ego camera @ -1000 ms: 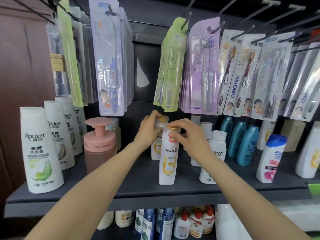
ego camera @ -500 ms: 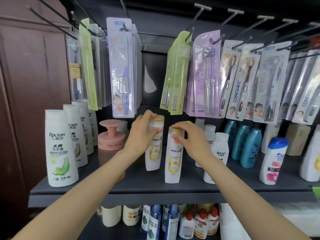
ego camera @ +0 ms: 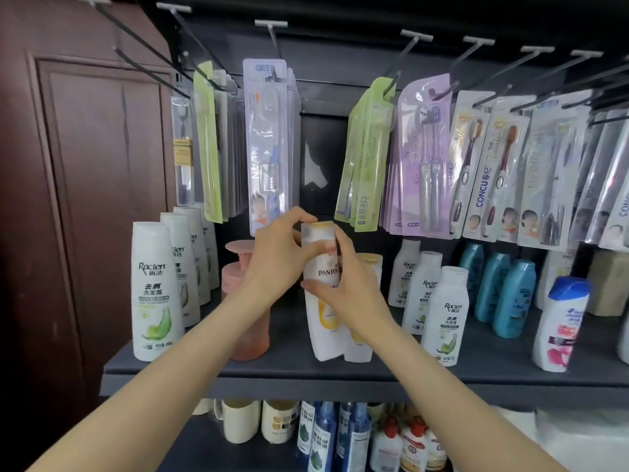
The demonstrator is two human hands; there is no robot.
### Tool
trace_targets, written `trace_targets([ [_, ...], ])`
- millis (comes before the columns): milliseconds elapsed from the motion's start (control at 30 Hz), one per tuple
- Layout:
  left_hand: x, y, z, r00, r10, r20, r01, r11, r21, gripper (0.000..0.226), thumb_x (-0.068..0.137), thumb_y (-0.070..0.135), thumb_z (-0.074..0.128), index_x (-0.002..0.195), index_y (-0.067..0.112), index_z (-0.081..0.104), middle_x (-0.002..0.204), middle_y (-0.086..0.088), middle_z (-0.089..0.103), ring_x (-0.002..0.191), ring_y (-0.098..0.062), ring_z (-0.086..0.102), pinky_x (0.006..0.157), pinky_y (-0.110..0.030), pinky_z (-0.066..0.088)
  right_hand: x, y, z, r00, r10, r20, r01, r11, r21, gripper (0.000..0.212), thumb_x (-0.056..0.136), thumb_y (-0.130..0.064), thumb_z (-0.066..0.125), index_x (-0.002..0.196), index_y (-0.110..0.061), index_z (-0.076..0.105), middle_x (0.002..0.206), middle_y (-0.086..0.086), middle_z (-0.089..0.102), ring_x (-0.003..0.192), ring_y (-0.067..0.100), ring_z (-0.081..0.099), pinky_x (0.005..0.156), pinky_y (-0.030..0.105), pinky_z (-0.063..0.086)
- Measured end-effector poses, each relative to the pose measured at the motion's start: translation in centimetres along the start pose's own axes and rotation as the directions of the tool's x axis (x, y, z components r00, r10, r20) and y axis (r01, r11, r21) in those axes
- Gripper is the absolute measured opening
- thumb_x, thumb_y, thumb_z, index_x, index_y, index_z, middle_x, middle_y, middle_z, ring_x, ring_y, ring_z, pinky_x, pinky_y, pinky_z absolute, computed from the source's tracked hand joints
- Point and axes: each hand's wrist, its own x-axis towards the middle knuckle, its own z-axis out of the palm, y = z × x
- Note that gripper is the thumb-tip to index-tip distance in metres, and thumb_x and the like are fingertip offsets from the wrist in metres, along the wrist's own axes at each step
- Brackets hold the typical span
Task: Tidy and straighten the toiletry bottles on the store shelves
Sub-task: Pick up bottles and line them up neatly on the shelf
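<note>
Two hands met on one white shampoo bottle (ego camera: 323,321) with a gold cap, which stood near the front of the grey shelf (ego camera: 340,369), leaning a little to the left. The left hand (ego camera: 272,267) curled round its upper part from the left, fingers over the cap and thumb across the front. The right hand (ego camera: 350,287) wrapped the middle of the bottle from the right, fingertips pressed on the label. A second gold-capped bottle (ego camera: 366,301) stood just behind and to the right, touching the first or nearly so; the right wrist hid most of it.

A pink pump bottle (ego camera: 245,301) stood just left of the held one, partly behind the left forearm. Farther left, a row of white bottles with green leaves (ego camera: 155,291) ran back from the shelf edge. To the right stood more white bottles (ego camera: 446,318), then teal bottles (ego camera: 510,298), then a blue-capped white bottle (ego camera: 560,325) near the edge. Packaged toothbrushes (ego camera: 422,158) hung on hooks above. The lower shelf held mugs (ego camera: 241,420) and blue bottles (ego camera: 354,434).
</note>
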Motion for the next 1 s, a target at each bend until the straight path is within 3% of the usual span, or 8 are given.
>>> trace_targets([
  [67, -0.3, -0.4, -0.4, 0.995, -0.037, 0.088, 0.046, 0.994, -0.097, 0.033, 0.082, 0.026, 0.071, 0.113, 0.025, 0.059, 0.087, 0.004, 0.068, 0.08, -0.004, 0.064, 0.072, -0.012, 0.051, -0.1, -0.2, -0.3, 0.999, 0.051, 0.014, -0.052, 0.99, 0.131, 0.086, 0.077, -0.018, 0.076, 0.143, -0.035, 0.024, 0.097, -0.017, 0.057, 0.087, -0.001, 0.058, 0.069, 0.01, 0.048],
  [133, -0.9, -1.1, -1.0, 0.971, -0.097, 0.218, 0.159, 0.944, -0.29, 0.036, 0.089, 0.019, 0.062, 0.124, 0.024, 0.055, 0.1, -0.002, 0.07, 0.094, -0.01, 0.066, 0.084, -0.027, 0.055, -0.1, -0.2, -0.8, 0.994, 0.11, 0.005, -0.107, 0.957, 0.269, 0.081, 0.076, -0.013, 0.076, 0.14, -0.034, 0.031, 0.097, -0.012, 0.06, 0.086, 0.001, 0.061, 0.065, 0.008, 0.049],
  [267, -2.3, -2.5, -1.6, 0.913, -0.092, 0.396, 0.183, 0.963, -0.198, 0.032, 0.094, 0.013, 0.053, 0.125, 0.014, 0.055, 0.116, 0.001, 0.066, 0.105, -0.004, 0.062, 0.096, -0.025, 0.048, 0.1, -0.4, -1.6, 0.979, 0.204, -0.02, -0.16, 0.82, 0.549, 0.068, 0.082, -0.009, 0.07, 0.139, -0.024, 0.037, 0.11, 0.01, 0.065, 0.098, 0.02, 0.067, 0.078, 0.035, 0.058],
  [367, -3.1, -2.7, -1.7, 0.844, -0.129, 0.521, 0.306, 0.913, -0.27, 0.025, 0.095, 0.023, 0.05, 0.117, 0.025, 0.06, 0.111, 0.005, 0.069, 0.103, -0.008, 0.064, 0.092, -0.029, 0.052, 0.3, -0.8, -1.9, 0.977, 0.211, -0.002, -0.154, 0.719, 0.678, 0.069, 0.084, -0.007, 0.066, 0.142, -0.024, 0.033, 0.12, 0.014, 0.061, 0.104, 0.024, 0.065, 0.08, 0.036, 0.058],
  [500, -3.4, -2.8, -2.1, 0.775, -0.117, 0.622, 0.349, 0.898, -0.267, 0.038, 0.09, 0.021, 0.057, 0.128, 0.022, 0.053, 0.119, 0.004, 0.063, 0.107, -0.006, 0.061, 0.08, -0.022, 0.054, 0.3, -0.5, -1.8, 0.976, 0.215, 0.01, -0.144, 0.619, 0.772, 0.066, 0.086, -0.004, 0.063, 0.142, -0.021, 0.034, 0.119, 0.016, 0.059, 0.107, 0.027, 0.062, 0.084, 0.039, 0.056],
  [600, -3.7, -2.9, -2.0, 0.802, -0.092, 0.591, 0.277, 0.933, -0.231, 0.04, 0.087, 0.017, 0.063, 0.125, 0.022, 0.054, 0.116, 0.005, 0.063, 0.106, -0.005, 0.06, 0.084, -0.023, 0.053, -0.1, -0.2, -2.0, 0.976, 0.215, 0.043, -0.166, 0.594, 0.787, 0.058, 0.087, -0.005, 0.061, 0.139, -0.016, 0.038, 0.105, 0.014, 0.061, 0.103, 0.026, 0.063, 0.083, 0.037, 0.057],
  [833, -3.9, -4.5, -1.8, 0.967, 0.026, 0.253, -0.04, 0.998, 0.053, 0.056, 0.066, 0.02, 0.082, 0.114, 0.028, 0.055, 0.108, 0.013, 0.057, 0.102, -0.004, 0.052, 0.085, -0.014, 0.043, -0.1, 0.4, -4.2, 0.971, 0.228, 0.073, -0.215, 0.702, 0.679, 0.028, 0.088, -0.009, 0.061, 0.116, -0.008, 0.058, 0.114, 0.01, 0.068, 0.105, 0.017, 0.066, 0.089, 0.03, 0.054],
  [1000, -3.8, -5.0, -1.5, 0.981, 0.139, 0.135, -0.165, 0.965, 0.205, 0.062, 0.06, 0.017, 0.083, 0.115, 0.028, 0.055, 0.113, 0.011, 0.05, 0.108, -0.01, 0.041, 0.092, -0.015, 0.031, -0.7, 1.3, -4.4, 0.968, 0.23, 0.101, -0.235, 0.682, 0.693, 0.031, 0.086, -0.003, 0.06, 0.118, -0.005, 0.058, 0.112, 0.006, 0.069, 0.107, 0.015, 0.065, 0.091, 0.026, 0.053],
])
